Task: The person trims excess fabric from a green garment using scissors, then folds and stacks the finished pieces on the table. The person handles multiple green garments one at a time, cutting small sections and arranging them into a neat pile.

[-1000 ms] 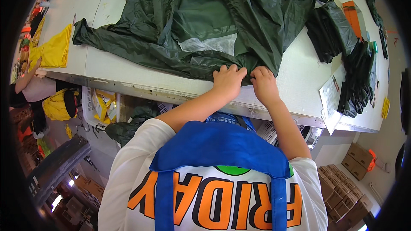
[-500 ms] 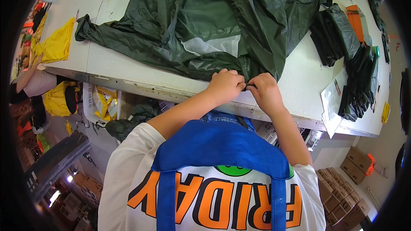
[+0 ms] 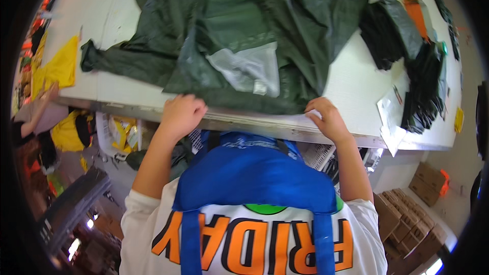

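Note:
A dark green rain jacket (image 3: 224,15) lies spread over the white table, its sleeves out to both sides. Inside it shows a patch of pale mesh lining (image 3: 249,66) with a small white label. My left hand (image 3: 183,116) is closed on the jacket's hem at the near table edge. At the hem's right end, my right hand (image 3: 326,118) pinches the cloth between thumb and fingers. The hem is stretched fairly straight between the two hands.
Folded dark garments (image 3: 425,84) and a paper sheet (image 3: 389,117) lie at the table's right. Yellow cloth (image 3: 58,66) is at the left, beside another person's hand (image 3: 50,91). Below the edge stands a white bin (image 3: 105,135); cardboard boxes (image 3: 407,214) are stacked lower right.
My hands have moved apart along the hem, the left one far to the left. The hem has been drawn out straight, and more mesh lining and a label now show.

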A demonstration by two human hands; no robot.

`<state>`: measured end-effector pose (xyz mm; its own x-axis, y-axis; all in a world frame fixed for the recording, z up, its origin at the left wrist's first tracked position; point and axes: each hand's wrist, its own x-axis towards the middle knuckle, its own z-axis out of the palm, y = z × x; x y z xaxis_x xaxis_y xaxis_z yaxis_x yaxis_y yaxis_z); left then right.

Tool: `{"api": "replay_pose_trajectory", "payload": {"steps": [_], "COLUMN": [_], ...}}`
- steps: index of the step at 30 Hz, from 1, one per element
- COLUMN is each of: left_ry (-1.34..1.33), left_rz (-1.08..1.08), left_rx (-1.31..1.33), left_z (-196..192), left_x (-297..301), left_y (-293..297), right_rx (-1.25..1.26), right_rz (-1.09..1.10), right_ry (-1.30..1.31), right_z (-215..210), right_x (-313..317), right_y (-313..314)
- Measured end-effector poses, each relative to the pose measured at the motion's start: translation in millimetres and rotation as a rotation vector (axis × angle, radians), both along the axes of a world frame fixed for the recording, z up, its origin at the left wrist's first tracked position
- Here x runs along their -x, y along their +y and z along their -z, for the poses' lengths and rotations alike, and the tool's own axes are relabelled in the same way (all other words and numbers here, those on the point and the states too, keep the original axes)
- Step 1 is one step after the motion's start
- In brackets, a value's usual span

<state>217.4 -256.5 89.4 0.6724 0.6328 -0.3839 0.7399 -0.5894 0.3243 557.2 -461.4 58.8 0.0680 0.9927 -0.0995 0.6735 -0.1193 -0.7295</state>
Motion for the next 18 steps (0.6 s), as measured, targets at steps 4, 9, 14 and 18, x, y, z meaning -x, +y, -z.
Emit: {"api": "replay_pose_trajectory", "payload": {"steps": [4,9,14,18], "left_ry": [0.261,-0.406,-0.272,-0.282], "left_rz": [-0.019,0.001,0.282,0.350], "left_rx": [0.141,-0.032,0.036,0.094], "left_z": [-4.2,-12.4,11.0,27.0], "left_x": [2.9,-78.2,-93.9,-86.1], "left_y": [-14.9,-33.1,-73.0,-73.4], "right_rx": [-0.048,0.167,0.664,0.487], "right_rz": [0.670,0.806,0.967,0.834], "right_ry": [0.026,-0.882,-0.676,-1.076], "right_z": [25.9,117.4,109.9,72.7], "right_x": [-113.4,-378.7,-375.7,-349.8], "right_y": [-20.4,-165.9,-118.4,-136.0]}}
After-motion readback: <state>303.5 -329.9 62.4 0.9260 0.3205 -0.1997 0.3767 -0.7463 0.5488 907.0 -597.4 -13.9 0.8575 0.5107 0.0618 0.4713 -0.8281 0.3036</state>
